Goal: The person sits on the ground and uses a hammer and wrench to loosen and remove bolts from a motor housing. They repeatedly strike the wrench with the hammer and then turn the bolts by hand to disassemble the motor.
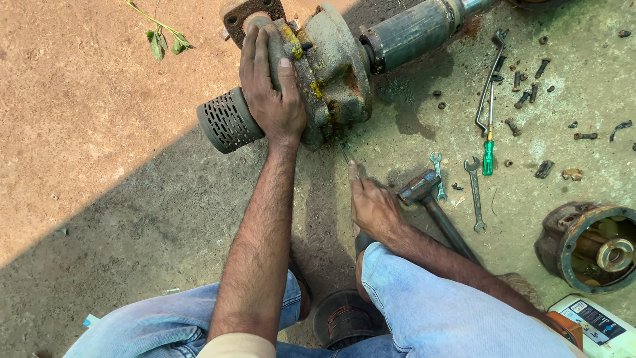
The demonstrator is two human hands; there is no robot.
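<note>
My left hand (pixel 270 93) rests flat on top of a grimy grey-green pump body (pixel 331 66), gripping its casing just right of the perforated strainer end (pixel 226 122). My right hand (pixel 372 207) is lower, on the concrete ground, shut on a thin screwdriver (pixel 344 154) whose tip points up at the pump's underside seam. A hammer (pixel 424 192) lies touching the right side of that hand.
Two spanners (pixel 474 192), a green-handled screwdriver (pixel 488 152), a bent bar and several loose bolts (pixel 530 89) lie at the right. A rusty round housing (pixel 586 245) sits at the lower right, a white box below it. My knees fill the bottom edge.
</note>
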